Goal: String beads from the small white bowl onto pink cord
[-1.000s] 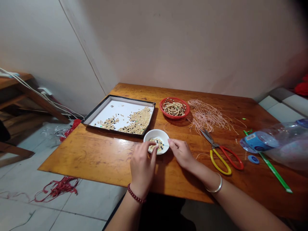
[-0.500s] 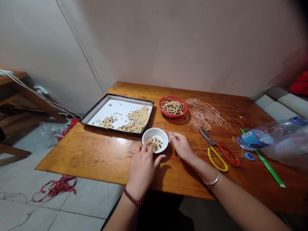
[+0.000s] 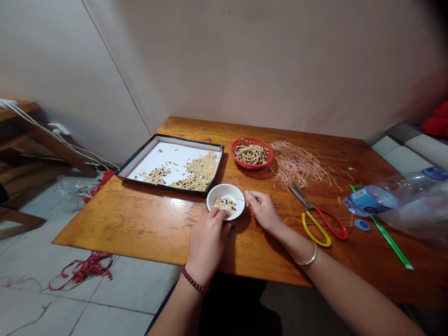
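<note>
A small white bowl (image 3: 214, 195) of pale and dark beads stands near the front edge of the wooden table (image 3: 147, 219). My left hand (image 3: 207, 238) rests at the bowl's near rim with its fingers curled over the edge, pinched together; what they hold is too small to see. My right hand (image 3: 263, 210) sits just right of the bowl, fingers pinched on a thin needle (image 3: 239, 199) that points left over the bowl. A red bead bracelet circles my left wrist and a silver bangle my right.
A black-rimmed tray (image 3: 154, 148) with loose beads lies behind the bowl. A red basket (image 3: 251, 164) of strung beads, a heap of pink cord (image 3: 297, 164), yellow-and-red scissors (image 3: 317, 220), a plastic bottle (image 3: 395, 198) and a green strip (image 3: 388, 238) lie to the right. Red thread (image 3: 84, 268) lies on the floor.
My left hand's fingers have drawn back from inside the bowl to its near rim and curled. My right hand has barely moved.
</note>
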A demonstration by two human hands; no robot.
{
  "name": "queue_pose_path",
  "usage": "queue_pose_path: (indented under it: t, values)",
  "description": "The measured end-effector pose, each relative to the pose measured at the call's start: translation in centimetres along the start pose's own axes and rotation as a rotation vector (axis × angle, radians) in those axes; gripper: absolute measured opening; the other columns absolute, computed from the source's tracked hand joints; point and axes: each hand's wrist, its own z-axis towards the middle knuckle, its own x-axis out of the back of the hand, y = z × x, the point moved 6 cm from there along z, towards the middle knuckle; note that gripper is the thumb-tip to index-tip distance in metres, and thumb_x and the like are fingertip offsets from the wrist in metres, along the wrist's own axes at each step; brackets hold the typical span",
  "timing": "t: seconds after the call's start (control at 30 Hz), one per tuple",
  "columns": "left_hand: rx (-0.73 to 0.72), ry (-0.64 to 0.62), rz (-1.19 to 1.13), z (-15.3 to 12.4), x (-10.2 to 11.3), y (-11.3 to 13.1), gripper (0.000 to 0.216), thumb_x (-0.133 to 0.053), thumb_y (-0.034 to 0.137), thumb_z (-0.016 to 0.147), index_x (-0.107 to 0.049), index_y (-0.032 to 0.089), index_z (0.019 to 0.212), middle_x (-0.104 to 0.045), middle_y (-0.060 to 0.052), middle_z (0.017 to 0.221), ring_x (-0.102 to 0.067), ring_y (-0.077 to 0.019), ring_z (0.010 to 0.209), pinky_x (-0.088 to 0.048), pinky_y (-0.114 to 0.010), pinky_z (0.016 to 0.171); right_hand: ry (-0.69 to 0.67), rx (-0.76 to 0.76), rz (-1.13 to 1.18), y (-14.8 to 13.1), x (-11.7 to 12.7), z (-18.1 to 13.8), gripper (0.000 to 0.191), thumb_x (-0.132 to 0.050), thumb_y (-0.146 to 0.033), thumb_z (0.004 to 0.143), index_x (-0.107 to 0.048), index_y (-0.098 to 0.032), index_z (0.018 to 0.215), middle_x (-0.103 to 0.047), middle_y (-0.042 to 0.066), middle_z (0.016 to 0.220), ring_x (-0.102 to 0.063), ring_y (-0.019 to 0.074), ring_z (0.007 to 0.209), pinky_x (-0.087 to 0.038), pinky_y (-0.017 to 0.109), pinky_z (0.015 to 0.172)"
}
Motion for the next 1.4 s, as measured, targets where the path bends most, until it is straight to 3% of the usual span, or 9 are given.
queue_pose_path:
  t: [0.5, 0.67, 0.83, 1.4]
  values:
    - [0.022, -0.063, -0.058, -0.39, 0.15, 0.33, 0.019, -0.056, 0.035, 0.086, -0.062, 0.026, 0.102, -0.066, -0.003, 0.098, -0.063, -0.0186, 0.079, -0.04, -0.027, 0.064, -0.012, -0.003, -0.021, -0.27, 0.02, -0.16, 0.044, -0.041, -0.048, 0.089, -0.044, -0.018, 0.057, -0.044, -0.001, 0.056, -0.041, 0.0123, 0.056, -0.033, 0.025, 0.056]
    - [0.045, -0.096, -0.072, -0.42, 0.77, 0.45, 0.025, -0.047, 0.042, 0.09, -0.065, 0.026, 0.094, -0.068, -0.002, 0.095, -0.063, -0.0179, 0.077, -0.038, -0.026, 0.062, -0.016, -0.005, -0.031, -0.13, 0.0, -0.23, 0.043, -0.042, -0.047, 0.089, -0.044, -0.018, 0.057, -0.043, -0.002, 0.055, -0.04, 0.0115, 0.055, -0.032, 0.024, 0.055]
    - [0.048, -0.126, -0.158, -0.26, 0.57, 0.29, 0.032, -0.039, 0.036, 0.094, -0.066, 0.022, 0.087, -0.069, -0.003, 0.089, -0.063, -0.0162, 0.076, -0.039, -0.026, 0.066, -0.015, -0.008, -0.033, -0.13, 0.0, -0.22, 0.043, -0.041, -0.047, 0.089, -0.042, -0.018, 0.057, -0.041, -0.002, 0.056, -0.038, 0.0113, 0.055, -0.031, 0.024, 0.055]
    - [0.12, -0.078, -0.238, -0.27, 0.44, -0.38, 0.027, -0.048, 0.041, 0.089, -0.071, 0.027, 0.091, -0.073, -0.001, 0.091, -0.067, -0.0187, 0.08, -0.045, -0.028, 0.07, -0.02, -0.01, -0.028, -0.34, 0.16, -0.2, 0.045, -0.043, -0.049, 0.089, -0.044, -0.018, 0.056, -0.043, -0.002, 0.054, -0.041, 0.0113, 0.054, -0.031, 0.024, 0.054]
